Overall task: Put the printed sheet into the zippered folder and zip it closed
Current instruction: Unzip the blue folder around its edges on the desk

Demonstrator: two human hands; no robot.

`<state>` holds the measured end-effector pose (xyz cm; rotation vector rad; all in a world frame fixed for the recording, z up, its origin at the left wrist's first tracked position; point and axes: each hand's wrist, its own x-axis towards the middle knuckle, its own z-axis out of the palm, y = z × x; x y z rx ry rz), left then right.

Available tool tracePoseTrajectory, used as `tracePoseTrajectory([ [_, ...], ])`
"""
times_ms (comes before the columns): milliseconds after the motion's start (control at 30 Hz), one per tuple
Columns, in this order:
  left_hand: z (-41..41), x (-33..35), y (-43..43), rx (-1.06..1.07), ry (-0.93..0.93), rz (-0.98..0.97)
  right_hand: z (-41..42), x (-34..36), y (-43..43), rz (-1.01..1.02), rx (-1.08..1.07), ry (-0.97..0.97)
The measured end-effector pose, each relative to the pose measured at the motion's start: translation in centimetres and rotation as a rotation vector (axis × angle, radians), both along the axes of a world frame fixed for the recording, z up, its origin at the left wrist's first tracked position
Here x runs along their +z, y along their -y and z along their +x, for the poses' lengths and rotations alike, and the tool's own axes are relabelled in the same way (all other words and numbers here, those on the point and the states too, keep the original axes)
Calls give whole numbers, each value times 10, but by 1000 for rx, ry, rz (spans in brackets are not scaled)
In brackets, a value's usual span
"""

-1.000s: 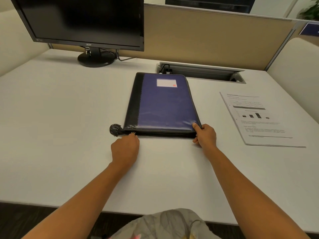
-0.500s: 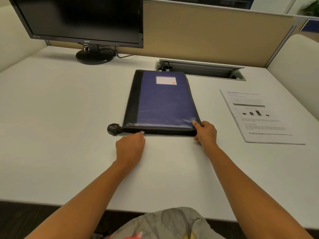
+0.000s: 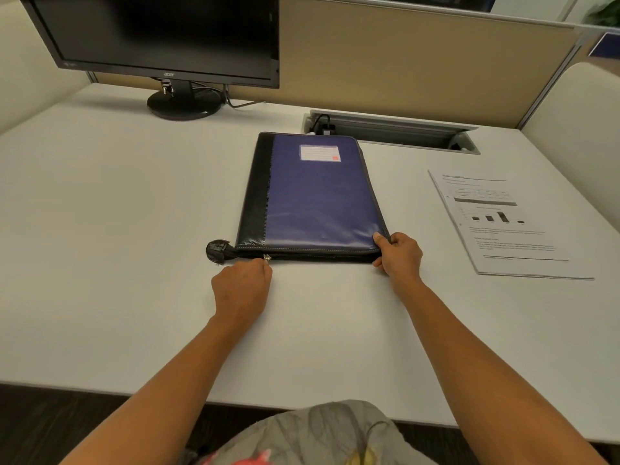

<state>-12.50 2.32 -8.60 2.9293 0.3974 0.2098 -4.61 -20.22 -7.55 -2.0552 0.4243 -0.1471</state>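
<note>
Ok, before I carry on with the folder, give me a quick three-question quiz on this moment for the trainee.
1. True or false: the printed sheet is already inside the zippered folder.
2. What does the right hand grip? A: the folder's near right corner. B: the printed sheet. C: nothing.
3. Fill the gap: the left hand pinches the ___ on the folder's near edge.

Key
1. False: it lies on the desk, to the right of the folder.
2. A.
3. zipper pull.
</note>
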Motion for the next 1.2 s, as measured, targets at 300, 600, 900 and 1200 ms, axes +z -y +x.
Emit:
tracePoseTrajectory([
  [300,0,0,1,39,14,-20,2,-3,1,9,-6,-2],
  [600,-2,-2,0,42,73,-70,0,-3,1,34,-1,9],
  [900,-6,6,-3,-29,57,-113,5,-3,3,35,-55,29],
  [1200,9,18,-26,-168,395,-173,-2,-5,-1,129,-184,133],
])
